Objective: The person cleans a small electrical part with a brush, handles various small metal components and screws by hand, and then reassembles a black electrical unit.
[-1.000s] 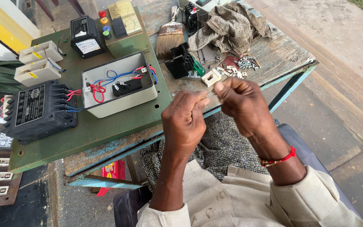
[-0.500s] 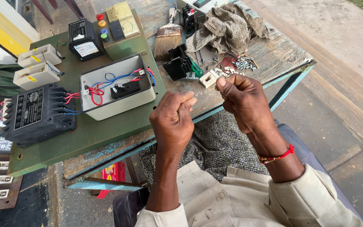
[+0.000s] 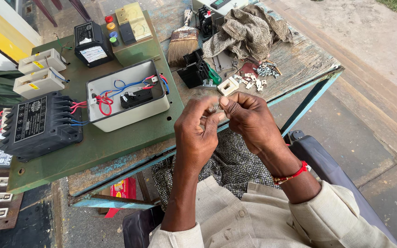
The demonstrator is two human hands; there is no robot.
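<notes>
rough wooden table, crumpled cloth

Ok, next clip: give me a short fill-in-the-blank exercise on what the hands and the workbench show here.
1. The left hand and right hand pinch one small ____ part between their fingertips.
2. The open grey box holds red and ____ wires.
3. A red ____ circles the right wrist.
4. The paintbrush lies beside a crumpled ____ on the wooden table.

Missing words: metal; blue; thread; cloth
</notes>
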